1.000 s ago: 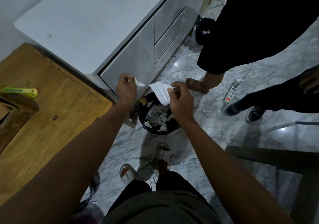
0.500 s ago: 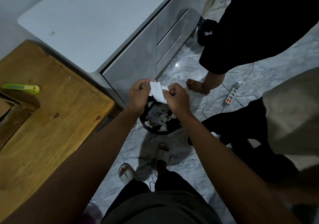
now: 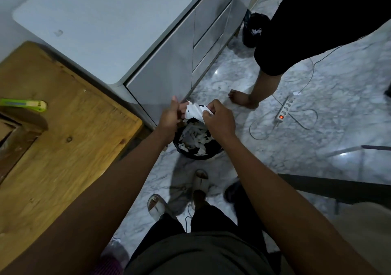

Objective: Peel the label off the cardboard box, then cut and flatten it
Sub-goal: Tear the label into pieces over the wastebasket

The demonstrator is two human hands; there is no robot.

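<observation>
A crumpled white label [image 3: 195, 112] is held between both hands above a black waste bin [image 3: 197, 142] on the floor. My left hand [image 3: 171, 117] grips its left edge with the fingers curled. My right hand [image 3: 219, 119] pinches its right side. The bin holds several white paper scraps. A green utility knife [image 3: 23, 104] lies on the wooden table [image 3: 69, 143] at the left. A brown corner of the cardboard box [image 3: 8, 135] shows at the left edge of the table.
A grey cabinet [image 3: 118, 41] with drawers stands behind the bin. Another person's bare foot [image 3: 243, 99] and black clothing are at the upper right. A white power strip [image 3: 284, 110] and cables lie on the marble floor. My own sandalled feet [image 3: 198, 181] stand just before the bin.
My hands, apart one second ago with the label in the right, have come together on it over the bin. The label is more crumpled now. A person at the right has moved out of view.
</observation>
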